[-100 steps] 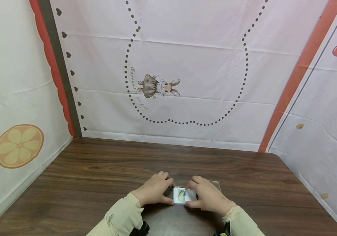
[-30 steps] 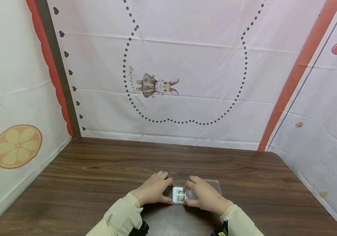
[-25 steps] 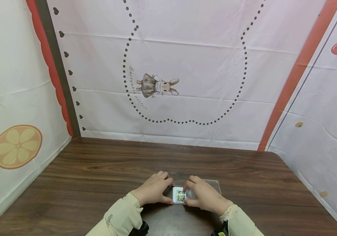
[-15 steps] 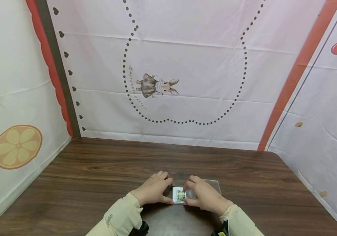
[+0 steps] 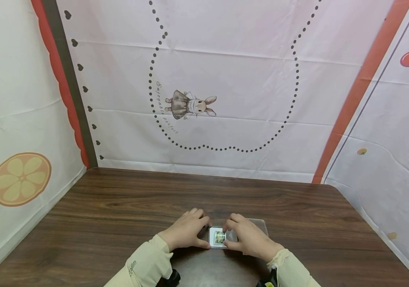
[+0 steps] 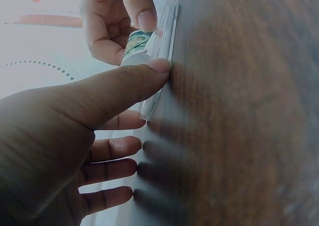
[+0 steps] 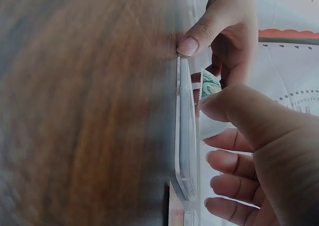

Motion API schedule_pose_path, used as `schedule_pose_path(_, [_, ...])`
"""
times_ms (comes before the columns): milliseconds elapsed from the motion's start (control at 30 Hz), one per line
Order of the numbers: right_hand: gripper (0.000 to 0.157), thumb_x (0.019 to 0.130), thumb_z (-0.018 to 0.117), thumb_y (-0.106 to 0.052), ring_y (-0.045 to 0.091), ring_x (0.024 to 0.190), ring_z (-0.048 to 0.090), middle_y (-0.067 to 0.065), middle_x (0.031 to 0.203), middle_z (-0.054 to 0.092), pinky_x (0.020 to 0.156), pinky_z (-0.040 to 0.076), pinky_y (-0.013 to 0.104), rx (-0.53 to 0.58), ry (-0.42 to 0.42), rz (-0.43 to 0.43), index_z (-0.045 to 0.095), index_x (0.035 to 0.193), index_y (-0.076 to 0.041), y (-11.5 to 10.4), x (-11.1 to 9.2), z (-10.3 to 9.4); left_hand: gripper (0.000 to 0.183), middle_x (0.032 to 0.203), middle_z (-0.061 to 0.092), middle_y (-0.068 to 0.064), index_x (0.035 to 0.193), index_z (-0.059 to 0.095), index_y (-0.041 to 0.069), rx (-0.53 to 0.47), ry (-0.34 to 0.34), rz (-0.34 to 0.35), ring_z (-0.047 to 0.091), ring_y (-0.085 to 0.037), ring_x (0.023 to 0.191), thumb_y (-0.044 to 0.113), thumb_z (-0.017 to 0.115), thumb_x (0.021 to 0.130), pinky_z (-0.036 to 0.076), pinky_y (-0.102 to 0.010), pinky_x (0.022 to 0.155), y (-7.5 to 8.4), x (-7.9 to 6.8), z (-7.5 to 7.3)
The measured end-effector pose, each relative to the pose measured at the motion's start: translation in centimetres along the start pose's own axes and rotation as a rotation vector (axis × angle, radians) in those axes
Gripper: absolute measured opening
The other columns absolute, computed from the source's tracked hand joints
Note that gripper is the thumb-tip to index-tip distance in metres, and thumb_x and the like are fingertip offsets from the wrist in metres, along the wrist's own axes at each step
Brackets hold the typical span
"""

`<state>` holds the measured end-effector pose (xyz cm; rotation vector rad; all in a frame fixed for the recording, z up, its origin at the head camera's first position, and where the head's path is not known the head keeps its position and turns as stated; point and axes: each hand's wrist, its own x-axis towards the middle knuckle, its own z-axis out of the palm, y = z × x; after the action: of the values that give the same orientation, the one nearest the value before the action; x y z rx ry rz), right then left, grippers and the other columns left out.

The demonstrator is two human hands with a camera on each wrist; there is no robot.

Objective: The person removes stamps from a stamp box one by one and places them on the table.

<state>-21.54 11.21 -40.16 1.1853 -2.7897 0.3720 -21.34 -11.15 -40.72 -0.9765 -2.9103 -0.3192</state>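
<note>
My left hand [image 5: 184, 231] is at the left end of a small flat clear plastic case [image 7: 185, 136] on the table, gripping it with thumb and index finger at its edges. The other left fingers reach down to the tabletop in the left wrist view. Over the case stands a bowed white stamp sheet [image 7: 209, 84] with toothed edges and a green printed picture. My right hand [image 5: 249, 239] pinches this stamp sheet, its thumb across the middle in the right wrist view. The right hand's other fingers are loosely bent, and part of the sheet is hidden behind that thumb.
Behind my right hand lies a larger clear plastic piece [image 5: 259, 224], partly covered. An orange-edged item [image 7: 176, 206] sits near the case's end in the right wrist view. The wooden table [image 5: 136, 199] is bordered by printed white cloths [image 5: 247, 99].
Over about three seconds, the stamp sheet has gone from lying flat on the case to bowed up, and my right hand has shifted slightly left. My left hand has stayed nearly still.
</note>
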Motion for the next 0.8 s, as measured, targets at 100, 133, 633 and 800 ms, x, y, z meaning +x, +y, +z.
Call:
schedule_pose_path(100, [0.021, 0.082, 0.061, -0.037, 0.002, 0.08, 0.046, -0.009, 0.089, 0.049, 0.069, 0.045, 0.021, 0.001, -0.001, -0.001, 0.059, 0.094, -0.02, 0.01, -0.02, 0.02, 0.051, 0.095, 0.047, 0.008, 0.106, 0.058, 0.023, 0.0, 0.0, -0.001, 0.039, -0.007, 0.085, 0.057, 0.066, 0.07, 0.038, -0.029, 0.078, -0.03, 0.01, 0.08])
schedule_pose_path(133, [0.021, 0.082, 0.061, -0.037, 0.002, 0.08, 0.046, -0.009, 0.089, 0.049, 0.069, 0.045, 0.021, 0.0, 0.0, -0.001, 0.059, 0.094, -0.021, -0.01, -0.02, 0.02, 0.051, 0.095, 0.047, 0.008, 0.107, 0.058, 0.023, 0.0, 0.0, -0.001, 0.039, -0.007, 0.085, 0.057, 0.066, 0.07, 0.038, -0.029, 0.078, -0.02, 0.0, 0.07])
schedule_pose_path(633, [0.019, 0.082, 0.061, -0.037, 0.003, 0.079, 0.047, -0.009, 0.089, 0.048, 0.066, 0.044, 0.02, 0.017, 0.002, 0.005, 0.058, 0.094, -0.021, 0.09, -0.27, -0.18, 0.05, 0.094, 0.047, 0.009, 0.106, 0.057, 0.024, -0.012, -0.004, -0.001, 0.038, -0.006, 0.083, 0.057, 0.066, 0.07, 0.037, -0.028, 0.076, 0.0, -0.05, -0.01])
schedule_pose_path(800, [0.019, 0.082, 0.061, -0.037, 0.003, 0.079, 0.047, -0.009, 0.089, 0.048, 0.067, 0.044, 0.02, 0.02, -0.003, 0.005, 0.058, 0.094, -0.022, 0.13, -0.34, -0.2, 0.05, 0.093, 0.046, 0.009, 0.105, 0.057, 0.023, -0.005, -0.002, -0.007, 0.038, -0.006, 0.083, 0.057, 0.066, 0.07, 0.037, -0.028, 0.077, 0.0, -0.03, -0.03])
